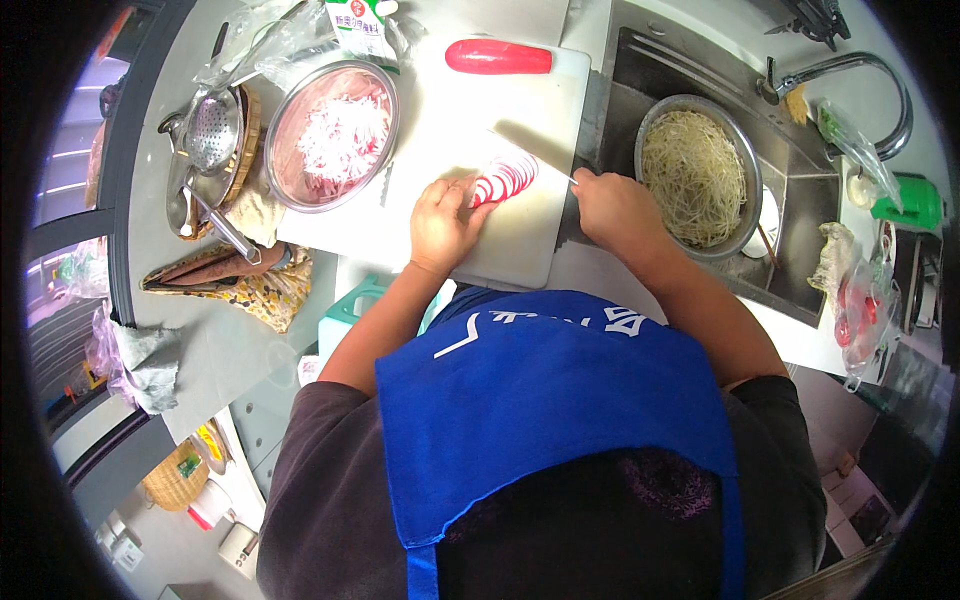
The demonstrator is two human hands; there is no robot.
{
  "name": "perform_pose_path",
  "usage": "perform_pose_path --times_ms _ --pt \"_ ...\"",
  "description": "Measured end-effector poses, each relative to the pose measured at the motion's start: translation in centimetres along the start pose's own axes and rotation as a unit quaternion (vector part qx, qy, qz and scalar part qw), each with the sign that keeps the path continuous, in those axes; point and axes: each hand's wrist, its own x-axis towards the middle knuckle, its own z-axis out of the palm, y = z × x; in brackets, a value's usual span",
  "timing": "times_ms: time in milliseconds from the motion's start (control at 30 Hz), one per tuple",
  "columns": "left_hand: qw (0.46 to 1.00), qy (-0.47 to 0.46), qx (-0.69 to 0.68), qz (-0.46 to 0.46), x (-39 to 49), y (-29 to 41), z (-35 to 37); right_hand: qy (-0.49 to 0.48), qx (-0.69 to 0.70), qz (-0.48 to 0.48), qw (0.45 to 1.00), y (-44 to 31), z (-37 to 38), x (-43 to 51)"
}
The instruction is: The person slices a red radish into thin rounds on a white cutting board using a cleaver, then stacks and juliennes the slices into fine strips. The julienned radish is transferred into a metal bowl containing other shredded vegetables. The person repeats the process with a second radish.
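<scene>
On a white cutting board (517,255) lie thin overlapping slices of red-skinned, white-fleshed radish (506,178). My left hand (446,221) rests on the left end of the slices, its fingers bent against them. My right hand (616,206) grips a knife (536,156), whose blade reaches up and left over the board, just beyond the slices. Its handle is mostly hidden in my fist. A larger red radish piece (499,57) lies at the board's far edge. Left of the board, a steel bowl (279,142) holds shredded red and white radish.
At the right, a basin (739,142) of bean sprouts stands in the steel sink (814,202) under a curved faucet (900,97). A perforated ladle (212,131), a wicker basket (251,142) and a patterned cloth bag (281,292) are at the left. Plastic bags (289,45) lie behind the bowl.
</scene>
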Motion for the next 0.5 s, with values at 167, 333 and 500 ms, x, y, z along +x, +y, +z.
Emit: perform_pose_path --times_ms 167,333,500 --pt "0.997 -0.039 -0.045 -0.041 0.3 0.4 0.0 0.007 0.075 0.019 0.997 0.8 -0.2 0.5" --pt "0.992 0.044 -0.104 -0.05 2.2 2.0 -0.7 0.011 0.195 0.067 0.979 1.4 -1.0 0.8" --pt "0.99 0.049 -0.051 0.121 5.3 2.6 -1.4 -0.021 0.326 0.095 0.94 0.9 -1.2 0.3"
